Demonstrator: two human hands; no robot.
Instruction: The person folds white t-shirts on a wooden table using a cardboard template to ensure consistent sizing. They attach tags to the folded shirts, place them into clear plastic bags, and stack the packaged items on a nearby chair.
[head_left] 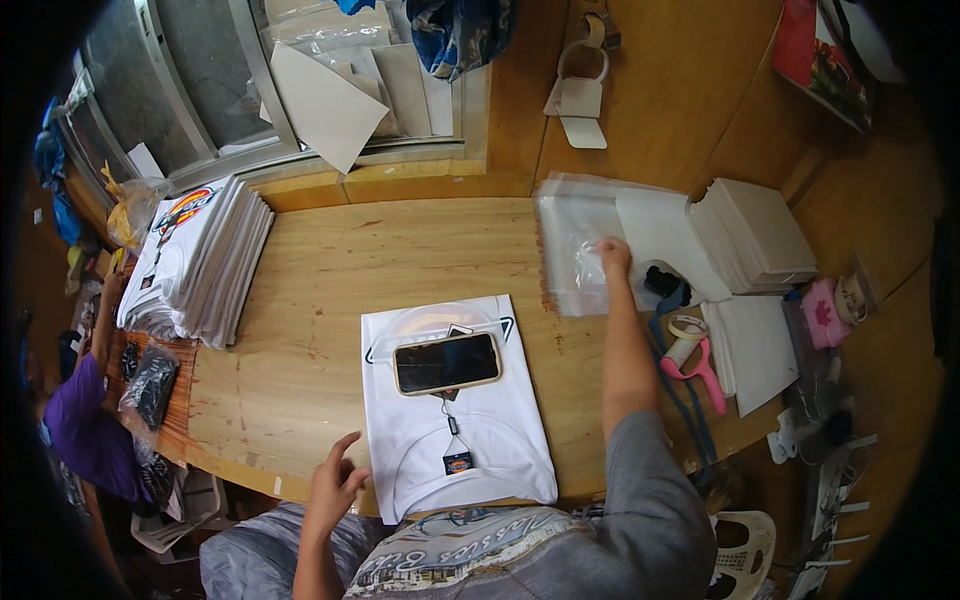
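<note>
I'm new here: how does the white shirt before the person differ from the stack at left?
The shirt lies low and flat; the stack is a thick, many-layered pile. A phone rests on the shirt, whereas a colourful print shows atop the stack. Both are white and folded.

I count one phone [447, 362], one loose shirt [510, 415], probably one bag pile [580, 230].

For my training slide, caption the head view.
Right hand at clear plastic bags, left hand beside a folded white T-shirt bearing a black-screened rectangular phone.
</note>
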